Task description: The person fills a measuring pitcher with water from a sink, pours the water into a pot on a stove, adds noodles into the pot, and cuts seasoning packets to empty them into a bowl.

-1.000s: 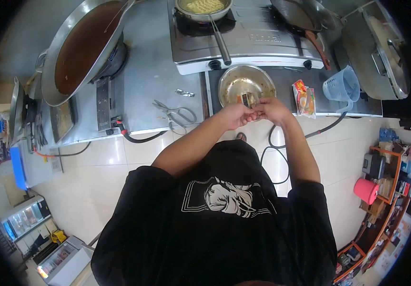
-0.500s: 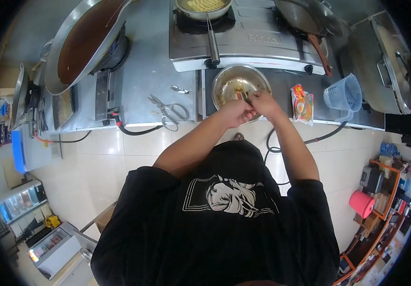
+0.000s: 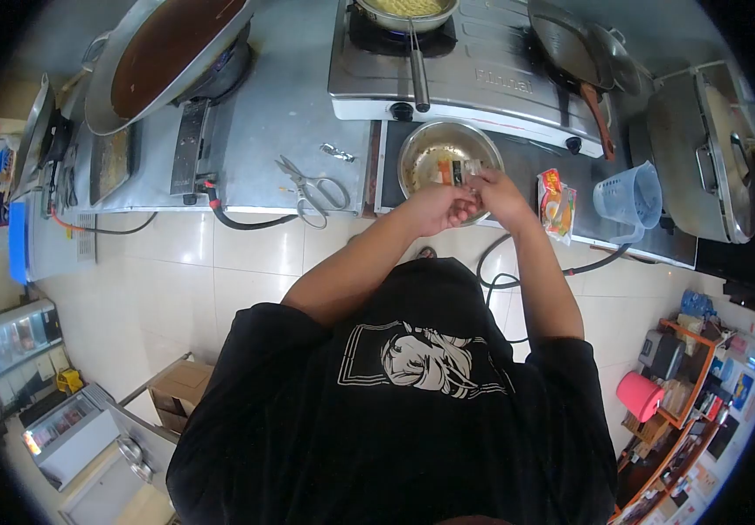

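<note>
Both hands are together over the near side of a steel mixing bowl [image 3: 413, 157], whose inside shows brown specks. My left hand [image 3: 437, 210] has its fingers closed around small seasoning sachets [image 3: 458, 172], with orange, dark and pale parts sticking up past the fingertips. Pinching the same sachets from the other side is my right hand [image 3: 497, 194]. Right of the bowl lies a red and yellow instant noodle packet [image 3: 556, 208]. To the left are scissors [image 3: 314, 194] with spread blades and a crumpled silvery scrap [image 3: 337, 152].
A strainer of noodles [image 3: 405, 7] sits on the gas stove [image 3: 474, 96], its handle toward me. A clear measuring jug [image 3: 628, 192] stands right, near a large lidded pot [image 3: 692, 157]. A wide wok [image 3: 101, 96] of brown liquid is at left. A frying pan [image 3: 570, 44] rests on the stove.
The view has shifted slightly, moving the counter's things in the picture. My hands stay together over the bowl, and more of the sachets shows above the fingers.
</note>
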### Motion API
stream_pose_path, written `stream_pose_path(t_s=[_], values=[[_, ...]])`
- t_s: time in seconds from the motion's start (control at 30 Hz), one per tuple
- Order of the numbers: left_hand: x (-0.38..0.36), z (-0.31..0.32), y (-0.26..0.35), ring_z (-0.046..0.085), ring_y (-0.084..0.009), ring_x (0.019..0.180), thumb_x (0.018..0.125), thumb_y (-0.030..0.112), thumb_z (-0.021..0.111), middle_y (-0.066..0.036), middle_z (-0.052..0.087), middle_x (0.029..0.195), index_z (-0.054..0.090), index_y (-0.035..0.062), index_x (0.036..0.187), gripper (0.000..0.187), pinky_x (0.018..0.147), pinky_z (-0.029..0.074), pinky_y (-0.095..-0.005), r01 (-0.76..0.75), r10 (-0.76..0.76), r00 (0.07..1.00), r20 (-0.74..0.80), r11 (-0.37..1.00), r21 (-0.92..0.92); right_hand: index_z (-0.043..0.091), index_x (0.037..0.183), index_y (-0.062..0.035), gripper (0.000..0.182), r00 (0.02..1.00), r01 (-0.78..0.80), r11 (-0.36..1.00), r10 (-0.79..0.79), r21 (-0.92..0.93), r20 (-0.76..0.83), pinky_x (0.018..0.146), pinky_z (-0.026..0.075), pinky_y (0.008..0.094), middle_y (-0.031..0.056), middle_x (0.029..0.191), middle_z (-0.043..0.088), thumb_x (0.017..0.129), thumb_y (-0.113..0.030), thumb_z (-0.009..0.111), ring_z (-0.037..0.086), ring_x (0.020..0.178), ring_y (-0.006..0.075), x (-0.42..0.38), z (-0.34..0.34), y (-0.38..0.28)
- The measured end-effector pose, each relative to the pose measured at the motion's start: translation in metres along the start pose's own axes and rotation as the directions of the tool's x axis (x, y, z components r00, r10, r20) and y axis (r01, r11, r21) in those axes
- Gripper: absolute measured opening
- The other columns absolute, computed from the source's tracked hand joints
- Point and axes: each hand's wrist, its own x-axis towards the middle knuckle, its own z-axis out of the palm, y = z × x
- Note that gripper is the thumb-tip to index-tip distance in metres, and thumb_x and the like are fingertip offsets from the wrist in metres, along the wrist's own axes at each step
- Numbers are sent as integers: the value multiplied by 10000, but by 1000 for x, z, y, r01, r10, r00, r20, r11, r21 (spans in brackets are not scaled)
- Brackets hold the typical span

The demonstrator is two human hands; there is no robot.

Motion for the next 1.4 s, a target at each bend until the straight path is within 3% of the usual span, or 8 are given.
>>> stream_pose_path(t_s=[0.13, 0.37, 0.47, 0.6, 0.77, 1.03, 1.17, 1.4], values=[[-17, 4, -4, 616, -147, 733, 984, 198, 629, -76, 655, 950, 636, 13, 1088, 212, 663, 511, -272, -172, 189, 974, -121, 975, 137, 701, 967, 43, 308, 999, 25, 983, -30, -183, -21, 732, 484, 367, 143, 806, 673, 956, -246, 595, 618, 756, 218, 5, -4, 1], [-25, 5, -1, 639, -175, 790, 1035, 203, 548, -98, 648, 1026, 620, -6, 1121, 237, 693, 533, -304, -246, 249, 959, -132, 968, 43, 689, 947, 57, 315, 977, 115, 903, -178, -415, -117, 752, 505, 414, 220, 816, 672, 958, -235, 571, 655, 775, 283, 16, 4, 22], [-22, 5, -2, 644, -178, 788, 1037, 203, 543, -100, 648, 1025, 620, -21, 1124, 253, 668, 530, -297, -268, 297, 938, -181, 949, 168, 703, 919, 20, 251, 961, 153, 884, -237, -441, -141, 646, 467, 314, 89, 801, 696, 953, -204, 596, 618, 683, 158, 9, 12, 18], [-17, 6, -2, 639, -174, 720, 1003, 174, 587, -96, 657, 949, 621, -35, 1100, 233, 613, 522, -284, -289, 355, 907, -228, 917, 276, 689, 966, 33, 245, 995, -38, 994, 46, 99, -85, 712, 522, 369, 122, 865, 694, 950, -191, 591, 652, 776, 205, 0, 17, 11], [-13, 6, 0, 626, -155, 662, 951, 145, 619, -88, 658, 874, 619, -26, 1045, 195, 577, 516, -283, -271, 340, 904, -258, 924, 269, 673, 1059, -12, 198, 969, -237, 716, 224, 657, 105, 654, 486, 260, 39, 912, 668, 977, -170, 587, 579, 730, 113, -22, 18, -18], [-19, 27, 6, 609, -159, 668, 1004, 225, 563, -95, 652, 878, 596, -13, 1037, 242, 627, 529, -296, -137, 153, 969, -193, 986, 92, 656, 1072, 1, 215, 986, -169, 777, 140, 606, 95, 569, 460, 258, 75, 900, 659, 1022, -183, 558, 579, 683, 128, -9, 15, 5], [-12, 27, -1, 604, -149, 668, 1043, 199, 506, -93, 653, 880, 604, 3, 1031, 219, 617, 515, -297, -212, 231, 957, -175, 970, 122, 650, 1043, 15, 206, 963, -228, 670, 261, 706, 63, 521, 447, 293, 72, 835, 647, 1014, -158, 543, 584, 664, 151, -19, 20, -19], [-2, 35, -19, 639, -188, 662, 981, 88, 527, -109, 655, 779, 611, -13, 999, 133, 598, 510, -340, -349, 481, 852, -207, 816, 462, 649, 997, 45, 210, 957, -287, 799, 260, 528, 127, 572, 497, 351, 119, 827, 649, 978, -130, 534, 621, 688, 192, -4, 14, -9]])
